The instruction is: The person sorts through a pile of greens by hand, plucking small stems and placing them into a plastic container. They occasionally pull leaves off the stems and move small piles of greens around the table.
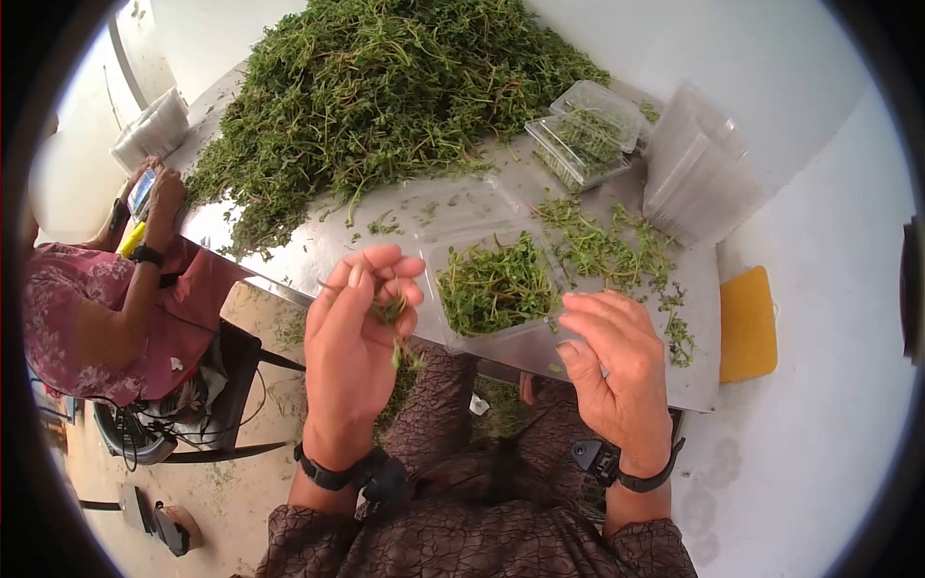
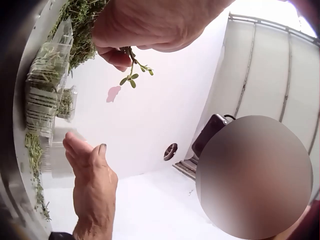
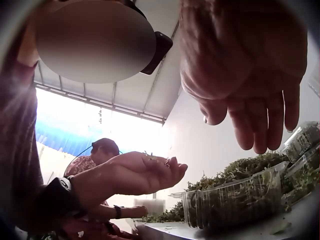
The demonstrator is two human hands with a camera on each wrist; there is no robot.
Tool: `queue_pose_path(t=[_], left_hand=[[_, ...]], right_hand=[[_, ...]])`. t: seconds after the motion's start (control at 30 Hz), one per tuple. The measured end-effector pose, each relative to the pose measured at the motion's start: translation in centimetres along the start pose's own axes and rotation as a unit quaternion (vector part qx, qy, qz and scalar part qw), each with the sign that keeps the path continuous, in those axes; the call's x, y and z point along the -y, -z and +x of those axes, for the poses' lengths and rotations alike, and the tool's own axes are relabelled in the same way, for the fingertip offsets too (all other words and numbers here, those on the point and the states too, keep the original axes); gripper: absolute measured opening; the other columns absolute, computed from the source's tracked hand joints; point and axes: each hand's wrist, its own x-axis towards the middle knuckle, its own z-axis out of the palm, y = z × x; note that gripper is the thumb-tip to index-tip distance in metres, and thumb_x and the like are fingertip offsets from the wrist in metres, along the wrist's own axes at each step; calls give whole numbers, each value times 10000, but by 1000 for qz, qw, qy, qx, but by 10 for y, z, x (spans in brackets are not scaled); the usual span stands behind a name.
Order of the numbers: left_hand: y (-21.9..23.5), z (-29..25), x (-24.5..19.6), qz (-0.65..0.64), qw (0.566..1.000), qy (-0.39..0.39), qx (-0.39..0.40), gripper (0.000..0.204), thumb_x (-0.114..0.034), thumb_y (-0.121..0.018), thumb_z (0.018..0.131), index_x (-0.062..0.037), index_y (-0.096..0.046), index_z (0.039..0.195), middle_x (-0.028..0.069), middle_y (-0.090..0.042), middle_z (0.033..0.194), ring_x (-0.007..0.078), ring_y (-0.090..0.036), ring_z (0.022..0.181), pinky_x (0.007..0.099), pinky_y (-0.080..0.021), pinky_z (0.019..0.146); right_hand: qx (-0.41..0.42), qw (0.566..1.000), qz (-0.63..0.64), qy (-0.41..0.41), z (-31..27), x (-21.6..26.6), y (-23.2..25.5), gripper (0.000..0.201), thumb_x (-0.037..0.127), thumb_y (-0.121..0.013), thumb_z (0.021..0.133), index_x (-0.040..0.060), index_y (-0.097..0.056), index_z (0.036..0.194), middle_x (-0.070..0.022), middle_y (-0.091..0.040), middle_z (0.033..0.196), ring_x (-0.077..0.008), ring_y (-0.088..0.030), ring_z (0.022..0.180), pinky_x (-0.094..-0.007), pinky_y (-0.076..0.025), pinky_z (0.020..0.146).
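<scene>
My left hand [image 1: 352, 332], palm up with curled fingers, holds a few green leafy sprigs [image 1: 409, 358] to the left of an opened clear plastic clamshell box [image 1: 496, 339]. One small-leaved stem [image 2: 132, 67] hangs from that hand in the left wrist view. Cut greens [image 1: 496, 284] fill the box, which sits at the table's near edge with its lid folded back. My right hand [image 1: 621, 366] is at the box's right side, fingers extended and nothing in them. In the right wrist view its fingers [image 3: 260, 120] point down above the box.
A large heap of greens [image 1: 385, 96] covers the back of the metal table [image 1: 694, 376]. Filled boxes [image 1: 578, 149] and stacked clear containers [image 1: 699, 173] stand back right, near loose sprigs [image 1: 607, 246]. A seated person [image 1: 106, 308] is at left; a yellow stool [image 1: 749, 323] is at right.
</scene>
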Motion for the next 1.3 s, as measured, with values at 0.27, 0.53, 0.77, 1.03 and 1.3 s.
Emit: queue_pose_path(t=[0.27, 0.53, 0.77, 1.03, 1.3], left_hand=[[-22, 23, 26, 172, 978, -122, -8, 284, -162, -432, 1037, -10, -542, 1251, 84, -578, 1228, 126, -551, 1063, 277, -427, 852], [-12, 34, 36, 348, 930, -101, 69, 508, -378, -290, 1077, 12, -528, 1300, 147, -459, 1431, 215, -383, 1360, 369, -259, 1150], [-13, 37, 32, 336, 924, -148, 109, 653, -455, -176, 1064, 13, -590, 1252, 172, -468, 1445, 303, -329, 1413, 414, -187, 1179], [-14, 27, 24, 337, 934, -101, 68, 411, -250, -367, 1056, 36, -613, 1217, 176, -549, 1363, 250, -462, 1317, 392, -308, 1137], [1, 35, 33, 414, 888, -185, 75, 184, 32, -580, 913, -10, -675, 1065, 107, -652, 1195, 226, -532, 1268, 351, -427, 1041]], right_hand=[[-2, 999, 44, -26, -23, -2, 2, 170, 101, -737, 797, -32, -665, 875, -176, -699, 970, -349, -644, 940, -431, -506, 818], [-3, 996, 71, -46, -41, -11, 7, 129, 43, -743, 752, -25, -666, 829, -151, -708, 892, -326, -665, 872, -403, -527, 750], [-3, 997, 69, -36, -40, -16, 11, 145, 37, -746, 746, -25, -671, 854, -157, -710, 906, -331, -674, 871, -398, -541, 742], [6, 998, 59, -21, -24, -9, 12, 211, 7, -752, 725, -23, -674, 919, -161, -709, 941, -341, -669, 914, -403, -544, 767], [17, 998, 60, -14, -7, 1, -10, 206, -1, -750, 717, -30, -674, 907, -156, -708, 922, -328, -671, 872, -396, -545, 756]])
